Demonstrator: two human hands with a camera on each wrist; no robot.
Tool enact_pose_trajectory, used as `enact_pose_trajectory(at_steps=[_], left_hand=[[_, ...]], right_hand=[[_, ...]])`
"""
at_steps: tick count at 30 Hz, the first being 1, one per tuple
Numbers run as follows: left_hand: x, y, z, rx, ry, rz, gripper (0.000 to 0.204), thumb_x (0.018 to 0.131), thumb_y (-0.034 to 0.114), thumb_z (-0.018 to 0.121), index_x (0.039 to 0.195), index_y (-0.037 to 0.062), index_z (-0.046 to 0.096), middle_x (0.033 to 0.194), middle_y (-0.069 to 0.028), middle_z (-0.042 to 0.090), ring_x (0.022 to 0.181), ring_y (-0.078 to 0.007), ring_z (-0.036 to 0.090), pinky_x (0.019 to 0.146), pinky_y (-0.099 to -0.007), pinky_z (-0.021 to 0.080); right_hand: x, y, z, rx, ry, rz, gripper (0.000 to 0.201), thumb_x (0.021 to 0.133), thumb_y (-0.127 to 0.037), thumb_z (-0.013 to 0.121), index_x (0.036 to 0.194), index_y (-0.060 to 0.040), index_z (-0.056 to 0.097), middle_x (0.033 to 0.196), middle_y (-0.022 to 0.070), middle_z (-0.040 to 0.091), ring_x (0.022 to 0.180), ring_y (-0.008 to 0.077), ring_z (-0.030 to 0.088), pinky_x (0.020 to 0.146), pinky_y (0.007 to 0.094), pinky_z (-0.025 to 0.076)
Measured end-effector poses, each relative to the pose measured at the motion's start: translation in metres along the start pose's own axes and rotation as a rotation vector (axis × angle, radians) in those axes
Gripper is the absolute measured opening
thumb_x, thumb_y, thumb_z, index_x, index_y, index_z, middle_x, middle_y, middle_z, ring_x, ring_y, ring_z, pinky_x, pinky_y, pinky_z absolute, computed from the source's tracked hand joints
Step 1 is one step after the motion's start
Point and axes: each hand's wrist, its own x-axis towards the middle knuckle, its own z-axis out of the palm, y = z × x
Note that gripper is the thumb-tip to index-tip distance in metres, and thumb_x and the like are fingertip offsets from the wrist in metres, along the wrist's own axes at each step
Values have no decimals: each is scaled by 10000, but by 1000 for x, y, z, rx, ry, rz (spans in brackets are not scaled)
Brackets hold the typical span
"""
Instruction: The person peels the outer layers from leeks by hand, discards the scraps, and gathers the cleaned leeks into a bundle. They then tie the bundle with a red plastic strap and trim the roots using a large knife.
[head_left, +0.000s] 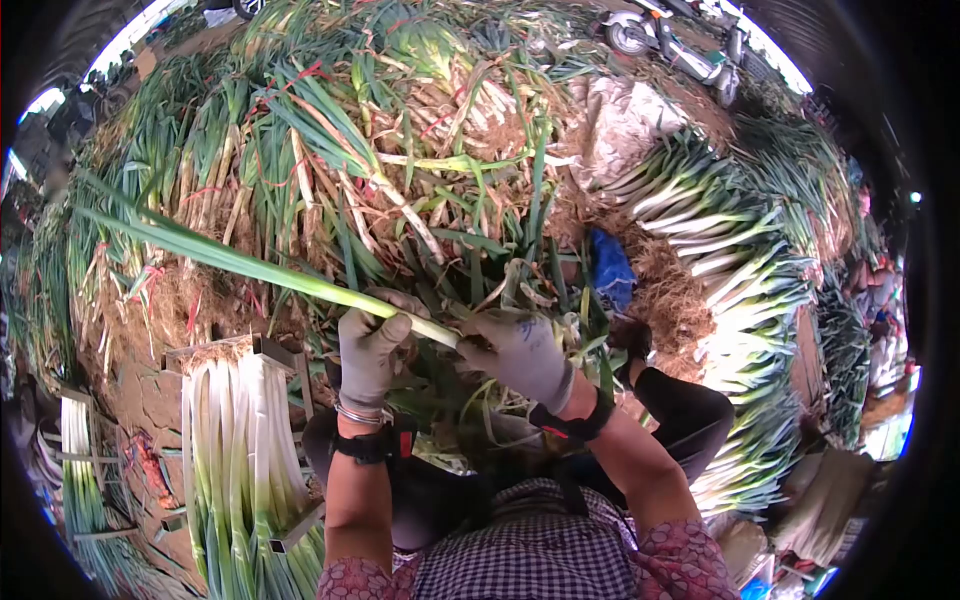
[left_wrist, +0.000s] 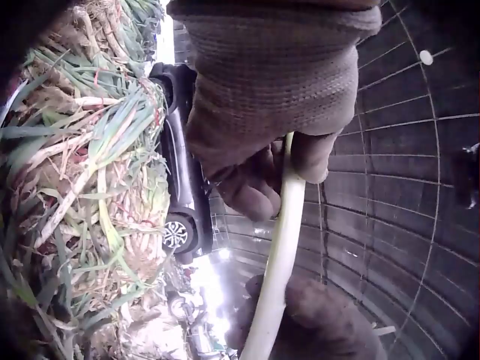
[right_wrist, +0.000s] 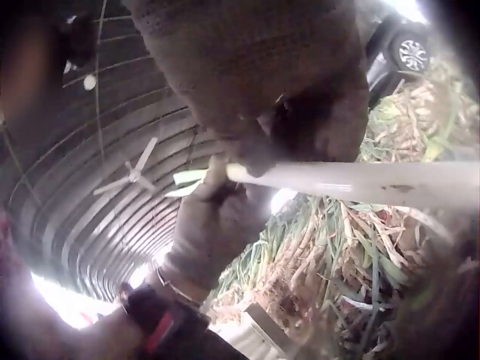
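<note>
One long green onion (head_left: 290, 280) slants across the front of the body, its green leaves reaching up to the left and its pale stalk toward the right. My gloved left hand (head_left: 370, 355) grips it around the lower part, thumb on top. At the pale end, my gloved right hand (head_left: 520, 352) pinches the stalk with thumb and fingers. The left wrist view has the white stalk (left_wrist: 277, 262) running down from the left hand's fingertips. In the right wrist view the stalk (right_wrist: 360, 180) lies close under the right hand, with a brownish mark on it.
Unpeeled green onions (head_left: 220, 190) with roots and red ties are heaped ahead. Peeled onions (head_left: 225, 430) lie in a metal frame (head_left: 275, 350) at the left. A row of peeled onions (head_left: 745, 300) lies at the right, beside a blue bag (head_left: 610, 268). A scooter (head_left: 690, 60) stands behind.
</note>
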Motion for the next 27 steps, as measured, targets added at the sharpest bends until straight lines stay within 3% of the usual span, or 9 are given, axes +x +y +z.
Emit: enact_pose_trajectory(at_steps=[3, 7, 10, 13, 14, 15, 19, 21, 27], left_hand=[[-1, 6, -3, 61, 12, -124, 397, 798, 311, 745, 949, -5, 558, 859, -110, 600, 809, -228, 606, 757, -351, 479], [-2, 8, -5, 80, 9, -93, 384, 809, 305, 734, 953, -3, 557, 864, -105, 604, 811, -225, 613, 755, -340, 487], [-1, 13, -4, -23, 71, -85, 311, 845, 238, 703, 973, -7, 558, 869, -127, 642, 683, -137, 590, 601, -231, 475], [3, 7, -13, -26, 127, -7, 287, 865, 223, 680, 987, -7, 558, 870, -126, 640, 687, -151, 601, 628, -248, 488], [4, 3, -21, -59, 123, -5, 254, 884, 205, 653, 995, -5, 561, 869, -123, 639, 694, -163, 608, 630, -258, 495], [3, 5, -20, -61, 123, -2, 254, 884, 205, 653, 995, -5, 561, 869, -123, 639, 694, -163, 608, 630, -258, 495], [4, 11, -21, -149, 261, -18, 215, 901, 179, 627, 986, -9, 567, 850, -118, 637, 695, -169, 607, 643, -275, 505], [5, 4, -25, -133, 266, -32, 209, 903, 167, 621, 993, -13, 562, 847, -115, 634, 691, -170, 605, 649, -285, 511], [10, 9, -12, -253, 227, -46, 191, 897, 125, 620, 1018, -17, 578, 902, -147, 654, 683, -174, 613, 656, -290, 521]], right_hand=[[0, 4, 7, -19, 21, 0, 103, 816, -186, 644, 852, -90, 639, 721, 90, 636, 662, 266, 641, 567, 327, 497], [-4, 12, 5, 186, -16, 195, 103, 811, -157, 640, 828, -55, 644, 746, 87, 659, 654, 217, 651, 586, 300, 496], [-18, 41, 4, 927, 18, 514, 187, 933, -133, 523, 975, 15, 630, 861, 48, 639, 770, 159, 651, 661, 266, 527], [-37, 48, -13, 955, 176, 417, 179, 937, -176, 533, 1025, -37, 604, 892, 33, 606, 785, 153, 635, 652, 272, 508], [-42, 52, -26, 1437, 231, 616, 193, 935, -228, 551, 1049, -74, 578, 884, 13, 569, 787, 148, 615, 633, 267, 478], [-47, 63, -36, 1449, 204, 502, 190, 932, -262, 561, 1019, -95, 586, 855, 4, 565, 780, 142, 596, 615, 257, 450], [-51, 58, -60, 1171, 333, 631, 174, 878, -160, 630, 1021, -75, 579, 954, 38, 598, 833, 155, 615, 674, 277, 489], [-46, 52, -41, 323, 204, 127, 256, 805, -40, 693, 1029, -44, 569, 1024, 50, 597, 834, 171, 624, 710, 307, 515], [-24, 18, -6, 165, 214, 114, 303, 669, -46, 775, 887, -46, 565, 881, 104, 630, 715, 246, 633, 601, 332, 499]])
